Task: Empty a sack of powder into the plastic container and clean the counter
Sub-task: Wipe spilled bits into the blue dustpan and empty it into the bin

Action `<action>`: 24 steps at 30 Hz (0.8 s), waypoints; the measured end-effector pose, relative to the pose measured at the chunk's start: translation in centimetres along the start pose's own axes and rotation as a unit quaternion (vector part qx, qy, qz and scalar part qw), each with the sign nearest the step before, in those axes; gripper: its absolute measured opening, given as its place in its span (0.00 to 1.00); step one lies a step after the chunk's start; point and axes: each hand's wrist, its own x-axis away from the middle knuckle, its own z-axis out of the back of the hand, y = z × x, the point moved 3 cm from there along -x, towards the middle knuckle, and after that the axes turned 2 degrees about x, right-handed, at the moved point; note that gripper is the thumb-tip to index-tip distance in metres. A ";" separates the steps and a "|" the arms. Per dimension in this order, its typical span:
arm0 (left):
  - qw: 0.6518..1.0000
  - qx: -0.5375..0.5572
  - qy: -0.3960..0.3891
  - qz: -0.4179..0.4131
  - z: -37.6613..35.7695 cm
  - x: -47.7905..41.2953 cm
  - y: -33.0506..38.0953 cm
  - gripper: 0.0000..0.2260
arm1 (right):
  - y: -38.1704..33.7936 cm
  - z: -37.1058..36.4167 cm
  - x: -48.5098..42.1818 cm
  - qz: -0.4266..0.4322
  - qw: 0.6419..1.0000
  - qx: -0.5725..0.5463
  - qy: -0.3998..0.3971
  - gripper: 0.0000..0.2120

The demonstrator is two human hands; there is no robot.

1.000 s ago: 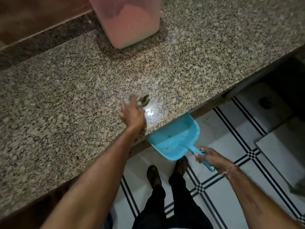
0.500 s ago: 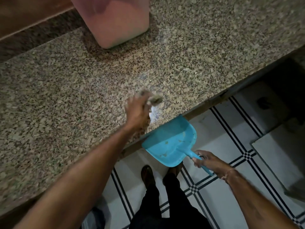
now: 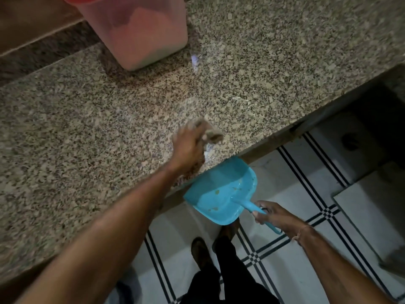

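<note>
Around: white floor tiles [image 3: 285, 270] with black stripes below, and dark shoes [image 3: 199, 251] standing right under the pan.
In the way: the left forearm cuts across the counter's front edge and hides a bit of it.
Counter: speckled granite counter [image 3: 65, 139], with a pale smear [image 3: 194, 60] just beside the tub's near corner.
Container: pinkish see-through plastic container [image 3: 140, 29] at the back of the counter with powder inside, well apart from both hands.
Left hand: left hand [image 3: 188, 148] is over the counter near the front edge, fingers clenched round a grey wad [image 3: 210, 133]. Cloth maybe, it's too blurry to say.
Right hand: right hand [image 3: 271, 216] is wrapped round the handle of a blue dustpan [image 3: 221, 194].
Dustpan: its mouth is tucked just under the counter edge, right below the left hand, with a few brownish specks inside.
</note>
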 end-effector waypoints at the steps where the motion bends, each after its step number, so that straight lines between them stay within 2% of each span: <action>1: 0.999 0.028 -0.013 -0.030 0.0 1.2 0.1 0.13 | -0.1 0.1 0.2 -0.002 1.000 -0.001 0.006 0.16; 2: 0.996 0.078 -0.030 -0.029 0.8 1.9 -0.2 0.13 | -0.1 0.2 0.3 -0.003 1.000 -0.001 0.007 0.16; 4: 0.990 0.134 0.034 0.032 3.1 1.5 -2.1 0.13 | 0.1 0.4 0.4 -0.011 1.000 0.009 0.012 0.12; 6: 0.984 0.079 0.103 0.119 4.2 0.6 -4.1 0.12 | 0.4 0.6 0.6 -0.013 1.000 0.013 0.023 0.11; 7: 0.987 0.032 0.103 0.123 3.8 0.6 -3.7 0.11 | 0.4 0.5 0.8 -0.014 0.999 0.015 0.025 0.10; 8: 0.993 0.006 0.067 0.098 2.6 0.8 -2.5 0.10 | 0.4 0.3 0.9 -0.015 0.999 0.016 0.024 0.09; 10: 0.999 0.035 -0.015 0.031 0.2 2.0 0.0 0.09 | 0.1 -0.3 1.4 -0.017 0.999 0.019 0.024 0.07; 11: 0.998 0.059 -0.020 0.012 -0.1 2.8 0.4 0.09 | -0.1 -0.6 1.7 -0.019 0.999 0.024 0.021 0.06; 13: 0.991 0.126 0.035 0.041 1.8 4.6 -0.5 0.10 | -0.4 -1.3 2.3 -0.017 0.999 0.038 0.017 0.05; 15: 0.971 0.146 0.130 0.137 5.1 6.5 -3.6 0.09 | -0.7 -1.6 2.8 -0.011 0.999 0.042 0.016 0.04; 17: 0.946 0.026 0.202 0.250 8.6 9.5 -7.5 0.08 | -0.8 -1.7 3.2 -0.004 0.999 0.041 0.015 0.03; 20: 0.894 -0.145 0.186 0.381 11.1 14.4 -11.0 0.09 | -0.1 -1.9 3.3 0.004 0.999 0.045 0.019 0.07; 22: 0.890 -0.168 0.168 0.390 9.9 16.1 -10.7 0.12 | 0.3 -2.2 3.2 0.011 0.998 0.057 0.021 0.12; 24: 0.902 -0.165 0.166 0.362 7.7 16.1 -8.8 0.13 | 0.6 -2.4 3.4 0.012 0.998 0.059 0.018 0.14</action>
